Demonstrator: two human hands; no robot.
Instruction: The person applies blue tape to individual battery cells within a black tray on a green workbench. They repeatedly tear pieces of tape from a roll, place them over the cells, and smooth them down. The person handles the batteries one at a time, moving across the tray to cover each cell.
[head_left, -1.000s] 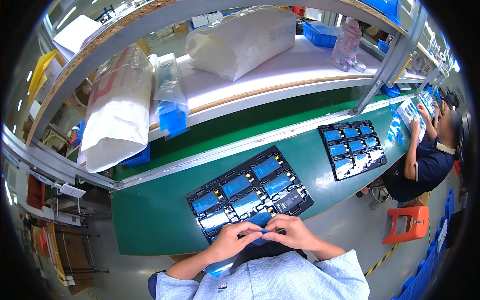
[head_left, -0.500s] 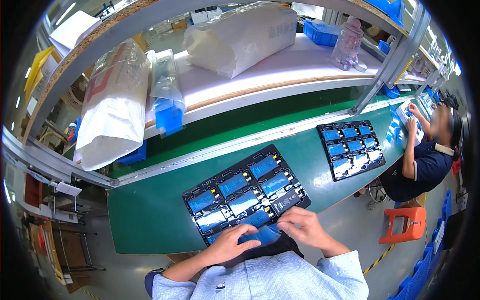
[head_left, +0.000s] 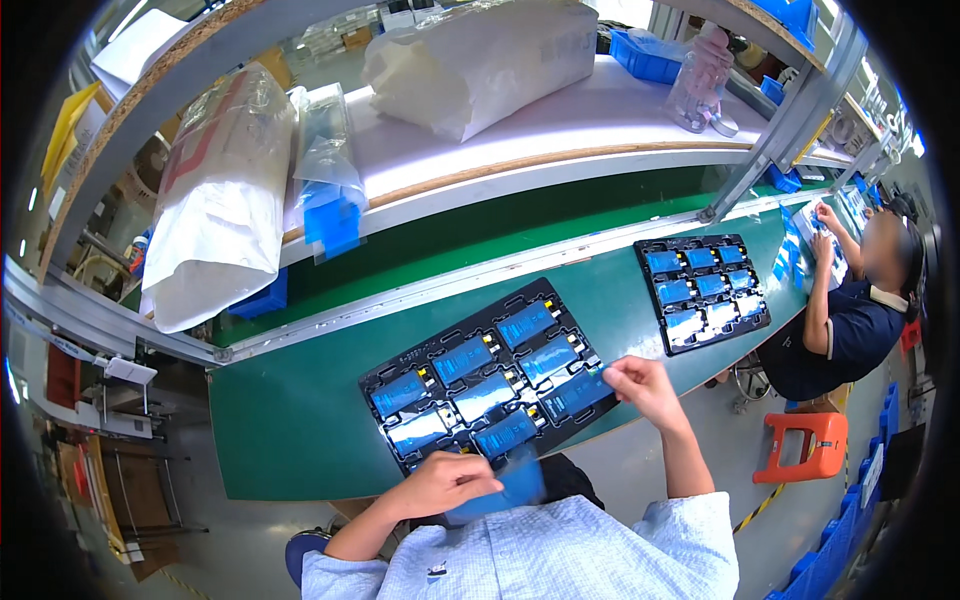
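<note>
Tray (head_left: 425,355), black, lies on green bench (head_left: 285,430), flat blue cells (head_left: 525,325) seated in its pockets, yellow tabs showing at several ends. Left hand (head_left: 445,486), just off the tray's near edge, has thumb and fingers drawn together on a blue sheet (head_left: 520,484), motion-blurred, while right hand (head_left: 648,390) is at the tray's right corner, thumb and fingertips nearly meeting beside the end of the corner cell (head_left: 577,395); whether they grip anything cannot be told. Second tray (head_left: 690,349), likewise loaded, sits apart, right of the tray, with a dark-shirted co-worker (head_left: 862,325) farther right.
</note>
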